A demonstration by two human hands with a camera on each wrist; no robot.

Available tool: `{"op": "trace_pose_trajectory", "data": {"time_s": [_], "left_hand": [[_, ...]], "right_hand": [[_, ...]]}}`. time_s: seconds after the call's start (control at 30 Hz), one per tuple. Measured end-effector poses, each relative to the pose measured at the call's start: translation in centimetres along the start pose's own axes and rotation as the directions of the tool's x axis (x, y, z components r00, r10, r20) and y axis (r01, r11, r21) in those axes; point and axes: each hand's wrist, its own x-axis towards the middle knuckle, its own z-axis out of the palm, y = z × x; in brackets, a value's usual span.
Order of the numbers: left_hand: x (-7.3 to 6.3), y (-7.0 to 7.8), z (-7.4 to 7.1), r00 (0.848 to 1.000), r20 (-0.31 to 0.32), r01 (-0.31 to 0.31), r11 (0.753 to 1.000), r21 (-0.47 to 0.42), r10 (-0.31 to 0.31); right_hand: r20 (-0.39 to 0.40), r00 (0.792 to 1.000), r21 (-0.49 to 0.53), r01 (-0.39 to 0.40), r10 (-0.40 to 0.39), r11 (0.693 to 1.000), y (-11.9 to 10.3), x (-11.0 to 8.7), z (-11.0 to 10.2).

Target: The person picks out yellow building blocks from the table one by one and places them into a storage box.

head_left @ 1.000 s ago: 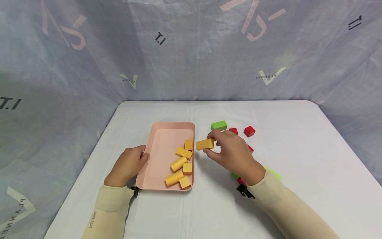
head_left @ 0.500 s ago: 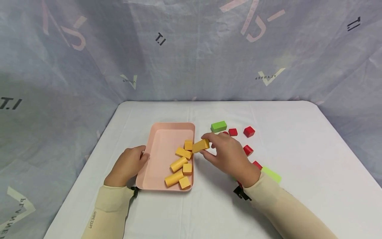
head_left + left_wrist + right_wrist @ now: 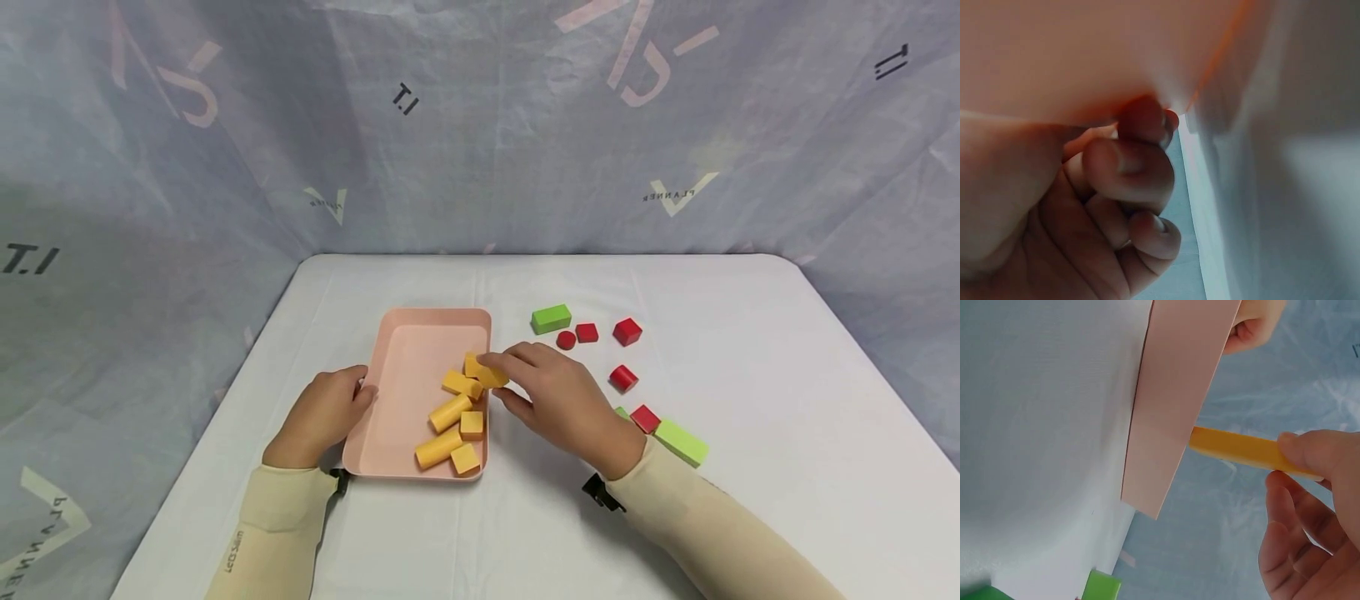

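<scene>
A shallow pink tray (image 3: 405, 358) lies on the white table, with several yellow blocks along its right side, among them a cylinder (image 3: 450, 412) and a cube (image 3: 471, 426). My left hand (image 3: 317, 417) grips the tray's left rim, its fingers curled beside the wall in the left wrist view. Over the right rim, my right hand (image 3: 566, 404) pinches a flat yellow block (image 3: 1235, 447) between thumb and fingers. The block's far end reaches the tray's edge in the right wrist view; whether it touches is unclear. In the head view fingers partly cover that block.
Right of the tray lie a green block (image 3: 551, 319), a red disc (image 3: 566, 340), a red cube (image 3: 627, 332) and a red cylinder (image 3: 623, 378). A light green block (image 3: 681, 442) sits near the right sleeve. Grey printed fabric (image 3: 480, 167) hangs behind the table.
My right hand has moved left with the yellow block, from beside the tray to over its right rim. Red pieces formerly behind the hand now show. The left hand stays put.
</scene>
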Motion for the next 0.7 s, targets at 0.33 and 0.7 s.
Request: {"op": "trace_pose_trajectory", "data": {"time_s": [0.33, 0.7], "left_hand": [[0.0, 0.0, 0.0, 1.000, 0.001, 0.004, 1.000, 0.002, -0.004], [0.0, 0.0, 0.1, 1.000, 0.009, 0.018, 1.000, -0.004, -0.018]], "right_hand": [[0.030, 0.999, 0.001, 0.041, -0.041, 0.999, -0.6, -0.2, 0.6], [0.107, 0.994, -0.008, 0.009, -0.008, 1.000, -0.8, -0.5, 1.4]]}}
